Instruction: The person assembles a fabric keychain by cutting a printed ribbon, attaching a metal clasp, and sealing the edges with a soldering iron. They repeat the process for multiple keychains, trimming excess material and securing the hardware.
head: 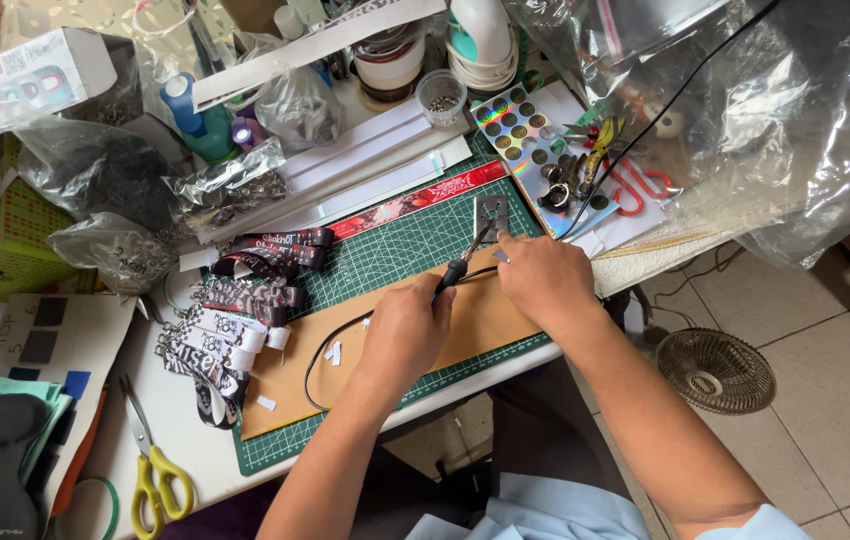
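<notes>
My left hand point(403, 333) grips the dark handles of a pair of pliers point(465, 256), whose jaws point up toward a small grey metal clip point(491, 211). My right hand point(543, 277) rests beside the pliers' tip, fingers pinched at the clip's lower edge. Both hands work over a brown board point(485, 322) lying on a green cutting mat point(415, 240). A red printed strap point(415, 201) lies along the mat's far edge. A black cord point(330, 340) curves across the board.
A pile of printed lanyards point(245, 310) sits left of the mat. Yellow-handled scissors point(150, 465) lie at the near left. Red-handled scissors point(635, 185), a holographic sheet of round pieces point(525, 130), a cup of small metal parts point(441, 97) and plastic bags crowd the back. A small fan point(715, 368) stands on the floor.
</notes>
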